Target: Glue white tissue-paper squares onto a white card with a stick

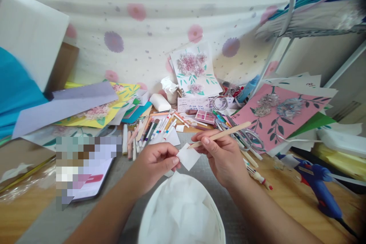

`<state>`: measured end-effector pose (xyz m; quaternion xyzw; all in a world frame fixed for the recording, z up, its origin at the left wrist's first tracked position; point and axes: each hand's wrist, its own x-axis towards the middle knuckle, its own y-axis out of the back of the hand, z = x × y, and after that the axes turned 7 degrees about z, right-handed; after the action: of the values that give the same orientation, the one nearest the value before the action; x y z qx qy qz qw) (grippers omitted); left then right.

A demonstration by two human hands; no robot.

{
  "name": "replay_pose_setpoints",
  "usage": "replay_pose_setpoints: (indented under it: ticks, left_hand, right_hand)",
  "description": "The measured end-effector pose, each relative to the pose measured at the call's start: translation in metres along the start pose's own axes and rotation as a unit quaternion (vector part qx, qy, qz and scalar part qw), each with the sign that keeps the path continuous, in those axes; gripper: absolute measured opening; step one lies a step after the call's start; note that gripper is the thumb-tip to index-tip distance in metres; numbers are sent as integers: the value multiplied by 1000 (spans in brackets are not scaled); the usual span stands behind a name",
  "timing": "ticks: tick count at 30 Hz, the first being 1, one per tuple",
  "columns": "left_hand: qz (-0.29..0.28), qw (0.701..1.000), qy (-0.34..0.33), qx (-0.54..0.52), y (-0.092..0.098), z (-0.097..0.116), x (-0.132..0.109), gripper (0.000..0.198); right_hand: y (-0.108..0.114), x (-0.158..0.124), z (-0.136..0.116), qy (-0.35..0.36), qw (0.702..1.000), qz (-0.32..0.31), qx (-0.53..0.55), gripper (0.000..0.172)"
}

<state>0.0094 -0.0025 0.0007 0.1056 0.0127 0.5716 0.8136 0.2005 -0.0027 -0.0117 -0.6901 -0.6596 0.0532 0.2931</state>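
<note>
My left hand [156, 162] is closed in a pinch on a small white square of paper [188, 156], held above a white bowl [148, 217] that has crumpled white tissue in it. My right hand [221, 154] is closed round a thin wooden stick [221, 134]. The stick's near tip touches the paper's upper edge, and its far end points up to the right over a pair of scissors [248, 139].
Several pens and markers [154, 129] lie behind the hands. A pink flower card [278, 112] is at the right, a yellow flower card [97, 112] at the left, a white flower card [194, 70] stands at the back. A blue glue gun [317, 183] lies on the wooden table at the right.
</note>
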Motion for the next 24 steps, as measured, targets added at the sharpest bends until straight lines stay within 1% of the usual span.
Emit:
replay_pose_setpoints:
  ticks: [4, 8, 10, 12, 15, 17, 20, 22, 24]
  left_hand:
    - [9, 1000, 11, 7, 0, 2, -1, 11]
    - [0, 1000, 13, 7, -1, 0, -1, 10]
    - [3, 1000, -10, 11, -2, -2, -1, 9]
    - [20, 999, -44, 7, -4, -5, -1, 9]
    - [32, 995, -90, -13, -5, -10, -1, 20]
    - [29, 993, -112, 4, -5, -11, -1, 24]
    - [37, 989, -129, 63, -4, -7, -1, 11]
    - [49, 988, -124, 81, -4, -3, -2, 5]
    - [60, 989, -108, 77, -5, -1, -2, 4]
  right_hand:
    - [-1, -2, 2, -17, 1000, 8, 6, 6]
    - [-1, -3, 3, -27, 1000, 9, 13, 7]
    - [-2, -4, 4, -38, 999, 15, 19, 9]
    - [-3, -4, 5, -54, 998, 20, 23, 12]
    - [-5, -5, 7, -76, 997, 23, 26, 14]
    - [-6, -6, 9, -92, 995, 22, 28, 16]
    - [-7, -7, 11, -110, 993, 17, 32, 17]
    - [-6, -7, 11, -90, 996, 8, 25, 15]
    - [-4, -7, 10, -24, 1000, 4, 5, 11]
